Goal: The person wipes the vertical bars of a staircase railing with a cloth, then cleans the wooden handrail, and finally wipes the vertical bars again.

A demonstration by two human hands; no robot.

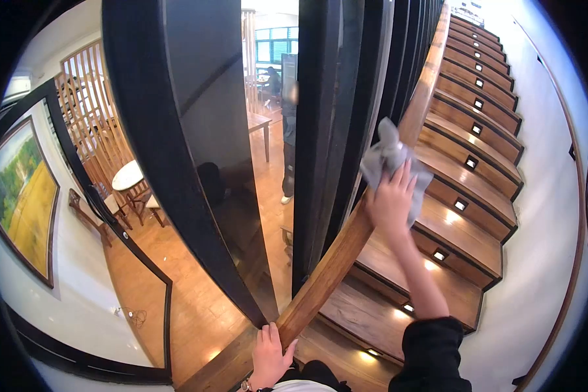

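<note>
A wooden handrail [333,268] runs up beside the staircase, along a row of dark upright posts. My right hand [392,199] is on a grey cloth [389,153], which drapes over the rail and hangs down on both sides of it. The fingers press the cloth against the wood. Near the rail's lower end, my left hand [271,358] rests against the wood with its thumb apart from the fingers, and nothing shows in it.
Wooden stairs [438,212] with small lights rise at the right beside a white wall [542,196]. Beyond the glass a person [289,140] stands near a table [260,122]. A framed painting [23,196] and a round table [128,175] are at the left.
</note>
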